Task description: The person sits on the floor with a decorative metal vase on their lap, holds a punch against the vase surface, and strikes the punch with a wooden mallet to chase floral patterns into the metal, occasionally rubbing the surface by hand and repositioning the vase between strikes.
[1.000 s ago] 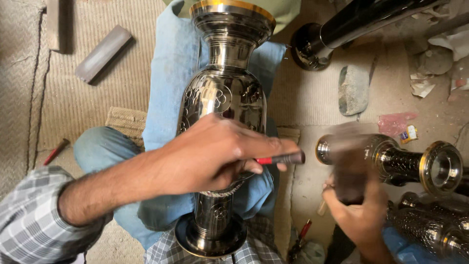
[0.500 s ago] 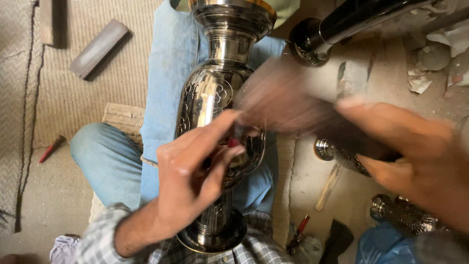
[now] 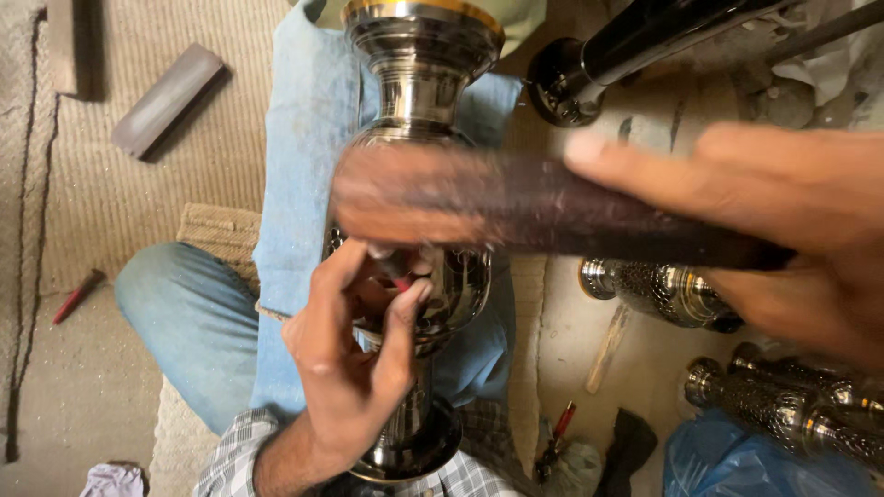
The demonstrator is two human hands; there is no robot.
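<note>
The right hand now fills the right side of the view, swung in close to the camera with a dark wooden mallet clenched in its fist; a second ago that hand sat low by the floor, and half a second ago it was only a blur rising across the vase. The mallet's head is now smeared by motion and lies across the vase's shoulder, just above the left hand, so the swing looks to be mid-stroke, though the blur makes it hard to say whether it is falling or lifting. The left hand has also shifted: earlier it lay flat over the belly of the vase with a red-tipped tool sticking out sideways, and now its fingers are pinched around a small chisel, its tip set against the engraved metal. That puts punch and hammer in line, which reads as a strike on the pattern being cut into the belly. The vase itself has not moved; it lies lengthwise along the person's lap on blue jeans, gold-rimmed mouth away from the body and foot near the checked shirt. Other engraved metal pieces rest on the floor to the right, and a grey block sits on the mat at upper left.
</note>
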